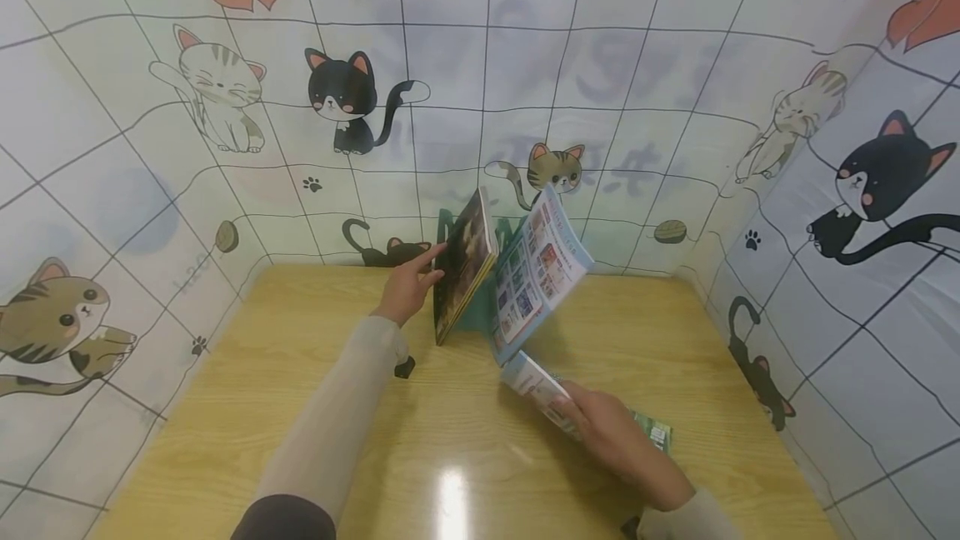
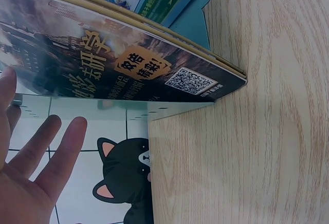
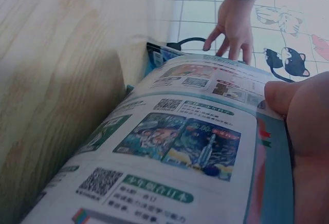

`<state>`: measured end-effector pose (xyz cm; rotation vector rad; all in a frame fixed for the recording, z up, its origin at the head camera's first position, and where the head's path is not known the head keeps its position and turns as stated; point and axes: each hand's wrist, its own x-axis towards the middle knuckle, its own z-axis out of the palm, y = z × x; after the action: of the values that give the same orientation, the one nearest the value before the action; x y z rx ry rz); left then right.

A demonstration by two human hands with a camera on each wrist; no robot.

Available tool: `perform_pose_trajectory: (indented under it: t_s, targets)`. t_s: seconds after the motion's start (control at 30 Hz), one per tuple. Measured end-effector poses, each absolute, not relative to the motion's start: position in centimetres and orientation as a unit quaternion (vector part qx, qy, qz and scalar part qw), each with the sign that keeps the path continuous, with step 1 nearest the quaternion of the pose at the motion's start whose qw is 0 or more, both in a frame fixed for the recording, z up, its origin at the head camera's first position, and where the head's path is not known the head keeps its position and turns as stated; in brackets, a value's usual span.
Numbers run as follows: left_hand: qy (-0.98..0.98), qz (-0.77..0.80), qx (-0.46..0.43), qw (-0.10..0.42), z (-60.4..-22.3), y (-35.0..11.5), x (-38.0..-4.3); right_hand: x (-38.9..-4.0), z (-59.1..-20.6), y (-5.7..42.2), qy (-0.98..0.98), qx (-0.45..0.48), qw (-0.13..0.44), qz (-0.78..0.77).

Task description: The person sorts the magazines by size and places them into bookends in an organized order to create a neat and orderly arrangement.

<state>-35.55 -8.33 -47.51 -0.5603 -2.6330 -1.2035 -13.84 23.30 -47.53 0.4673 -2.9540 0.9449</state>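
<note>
Near the back of the table, a dark-covered magazine [image 1: 465, 265] stands tilted in a green bookend [image 1: 472, 319]. My left hand [image 1: 408, 286] reaches to its left face, fingers extended; in the left wrist view the hand [image 2: 36, 167] is spread beside the cover. Leaning to the right is a blue-edged magazine [image 1: 536, 282] with rows of small pictures. My right hand [image 1: 611, 432] grips another printed magazine [image 1: 536, 386] low over the table. In the right wrist view, the thumb lies on the bent magazine [image 3: 180, 142]. Whether the two blue-edged pieces are joined, I cannot tell.
The wooden table [image 1: 315, 382] is bounded by cloth walls [image 1: 450, 65] printed with cats and grid lines. A green printed corner [image 1: 654, 432] shows beyond my right hand; what it belongs to is partly hidden.
</note>
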Motion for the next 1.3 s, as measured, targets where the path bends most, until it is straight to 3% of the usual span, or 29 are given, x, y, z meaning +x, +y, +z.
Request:
perform_pose_trajectory:
  t_s: [0.5, 1.0, 1.3]
  targets:
    - [-0.893, -0.400, -0.185, 0.089, -47.5, -8.4, -35.6, -13.5, -45.0, 23.5, -0.924, 0.138, -0.004, 0.356]
    - [-0.891, -0.409, -0.180, 0.083, -47.4, -8.2, -35.6, -13.2, -43.7, 25.0, -0.890, 0.196, -0.034, 0.410]
    - [-0.895, -0.402, -0.176, 0.083, -47.5, -8.3, -35.6, -13.2, -43.1, 24.5, -0.865, 0.149, 0.035, 0.478]
